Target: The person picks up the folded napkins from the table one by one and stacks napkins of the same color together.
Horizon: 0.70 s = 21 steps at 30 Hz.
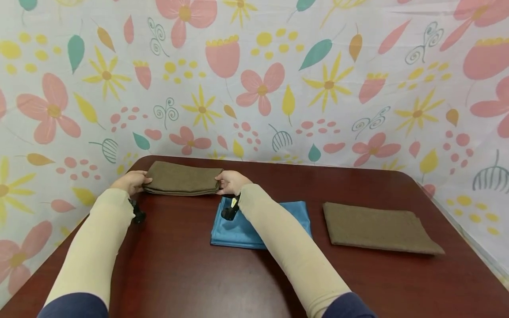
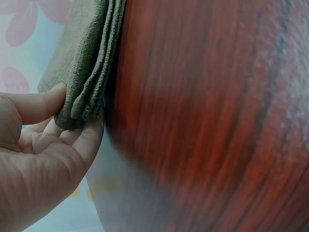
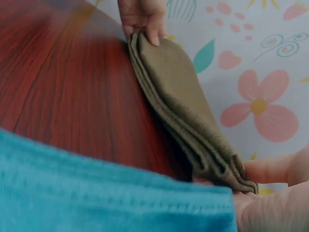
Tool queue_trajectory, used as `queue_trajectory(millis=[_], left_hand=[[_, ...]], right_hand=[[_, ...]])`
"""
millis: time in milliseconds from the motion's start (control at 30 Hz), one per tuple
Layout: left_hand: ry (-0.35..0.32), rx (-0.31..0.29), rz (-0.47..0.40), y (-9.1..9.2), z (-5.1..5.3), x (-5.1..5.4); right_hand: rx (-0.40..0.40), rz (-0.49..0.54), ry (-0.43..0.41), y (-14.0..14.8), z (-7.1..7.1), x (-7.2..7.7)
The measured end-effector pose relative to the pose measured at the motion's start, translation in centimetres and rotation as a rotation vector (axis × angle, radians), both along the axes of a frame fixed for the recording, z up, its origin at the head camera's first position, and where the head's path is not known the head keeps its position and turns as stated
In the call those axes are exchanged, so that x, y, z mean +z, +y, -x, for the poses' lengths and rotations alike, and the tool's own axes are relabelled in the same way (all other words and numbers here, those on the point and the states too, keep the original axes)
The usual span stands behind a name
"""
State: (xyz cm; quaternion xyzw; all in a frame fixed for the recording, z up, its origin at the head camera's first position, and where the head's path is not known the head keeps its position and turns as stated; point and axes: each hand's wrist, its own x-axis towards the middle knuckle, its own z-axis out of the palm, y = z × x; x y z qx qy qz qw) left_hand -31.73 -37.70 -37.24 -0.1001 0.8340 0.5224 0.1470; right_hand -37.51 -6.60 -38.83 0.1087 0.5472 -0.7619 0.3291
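A folded olive-brown towel (image 1: 180, 178) lies at the far left of the table, several layers thick. My left hand (image 1: 132, 182) pinches its left end, thumb on top and fingers beneath, as the left wrist view shows with the hand (image 2: 48, 140) close up. At the opposite end my right hand (image 1: 232, 182) grips the same towel (image 3: 178, 92), its fingers partly under the layers in the right wrist view. A folded blue towel (image 1: 242, 227) lies below my right forearm, which hides part of it.
Another folded brown towel (image 1: 377, 227) lies on the right side of the dark wooden table (image 1: 171, 265). Behind the table's far edge hangs a white cloth (image 1: 254, 132) printed with flowers and leaves. Each wrist carries a small black camera (image 1: 229, 213).
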Motion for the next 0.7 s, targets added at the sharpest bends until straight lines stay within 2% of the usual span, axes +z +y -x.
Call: queue_trajectory(millis=[133, 267, 300, 367, 500, 533, 567, 600, 700], left_hand=[[-0.012, -0.007, -0.02, 0.1, 0.0, 0.2], [-0.03, 0.002, -0.018, 0.2, 0.1, 0.5], [-0.033, 0.001, -0.014, 0.2, 0.0, 0.6], [-0.038, -0.011, 0.001, 0.2, -0.1, 0.9], [-0.03, -0.029, 0.03, 0.1, -0.4, 1.7], [-0.027, -0.029, 0.03, 0.1, -0.4, 1.9], [-0.025, -0.027, 0.03, 0.2, -0.5, 2.1], [-0.027, -0.023, 0.025, 0.3, -0.4, 2.3], [-0.031, -0.014, 0.005, 0.6, -0.3, 2.8]], right_hand=[[-0.015, -0.015, 0.003, 0.1, 0.6, -0.5], [0.013, -0.022, 0.009, 0.0, 4.3, -3.5], [0.019, -0.03, 0.014, 0.0, 4.5, -3.6], [0.032, -0.026, 0.014, 0.2, 4.2, -3.1], [0.01, -0.041, 0.029, 1.1, 0.4, 0.7], [0.004, -0.043, 0.035, 1.3, 0.2, 1.0], [0.0, -0.044, 0.039, 1.4, 0.4, 1.0], [0.017, -0.031, 0.044, 1.5, 1.6, 0.2], [0.018, -0.033, 0.059, 1.4, 3.7, -1.1]])
